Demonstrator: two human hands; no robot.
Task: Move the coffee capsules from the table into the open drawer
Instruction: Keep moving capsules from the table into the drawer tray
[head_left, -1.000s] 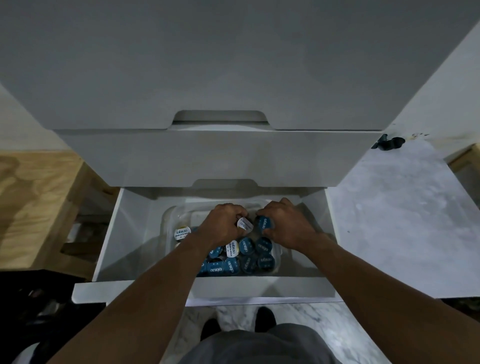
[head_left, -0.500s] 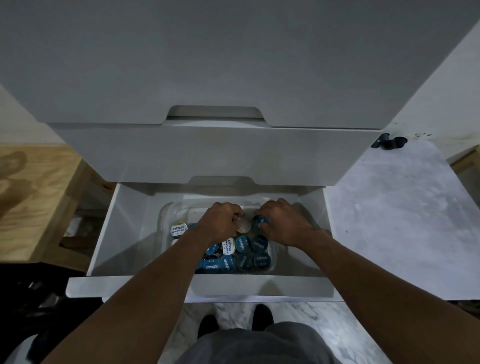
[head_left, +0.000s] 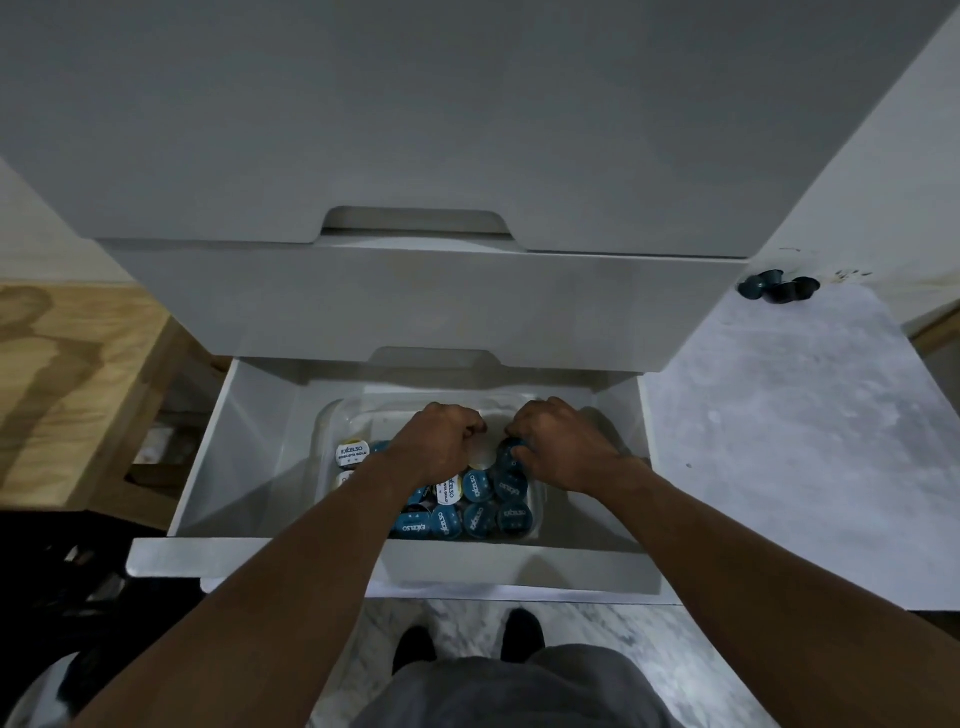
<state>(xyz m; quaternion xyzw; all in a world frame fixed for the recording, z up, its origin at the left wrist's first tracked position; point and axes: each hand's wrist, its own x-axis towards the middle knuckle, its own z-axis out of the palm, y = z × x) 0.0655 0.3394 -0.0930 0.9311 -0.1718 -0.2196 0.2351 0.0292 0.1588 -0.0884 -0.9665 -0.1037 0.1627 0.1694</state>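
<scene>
Blue foil-lidded coffee capsules (head_left: 478, 519), likely light, stiff and best pinched at the rim, crowd the steep-walled clear plastic tub (head_left: 326, 431) in the open white drawer (head_left: 249, 441), where my right grip (head_left: 556, 449) curls on one, my left grip (head_left: 441, 441) curls on I cannot tell what, and a few dark capsules (head_left: 779, 288) wait on the roomy marble counter (head_left: 779, 441).

My left hand (head_left: 441, 441) curls over, hiding its fingertips and anything they hold. My right hand (head_left: 558, 449) covers most of the blue capsule (head_left: 511, 451) it pinches. The capsules (head_left: 779, 288) on the tabletop (head_left: 779, 441) are too small to count.
</scene>
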